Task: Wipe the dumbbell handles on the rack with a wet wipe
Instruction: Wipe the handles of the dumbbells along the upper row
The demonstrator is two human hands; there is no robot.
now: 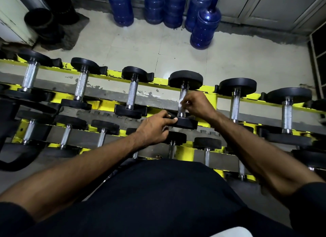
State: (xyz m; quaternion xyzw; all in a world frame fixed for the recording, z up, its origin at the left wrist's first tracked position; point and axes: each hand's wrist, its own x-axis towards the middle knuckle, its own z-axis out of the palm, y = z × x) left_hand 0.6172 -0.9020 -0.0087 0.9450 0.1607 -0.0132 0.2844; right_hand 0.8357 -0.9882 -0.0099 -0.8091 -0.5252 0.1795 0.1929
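Pale floor tiles [132,47] and blue water jugs [205,24] at twelve o'clock lie beyond the yellow rack [158,81], which crosses the view from nine to three.

Just right of centre, the fingers [189,102] of the right hand [197,104] are curled in, pinching a wet wipe [180,103] against the knurled handle [182,93] of one dumbbell [186,78] on the upper tier. The pinch presses the cloth onto the metal, so a slide or twist would likely scrub the grooves. Only a small whitish scrap of the wipe shows at the hand's nine o'clock; the rest is folded under the fingers, and I cannot tell how far it wraps round the bar.

At seven o'clock from that grip, the fingertips [169,119] of the left hand [153,129] curl over the dumbbell's near plate, thumb on its rim. This probably stops the weight rolling in its cradle under the rubbing.

Outward, neighbouring dumbbells sit in their cradles to either side, handles bare. The lower tier is partly covered by both forearms and a dark shirt at six o'clock, so several of its handles are cut off. Dim light makes it hard to judge which bars are already clean.
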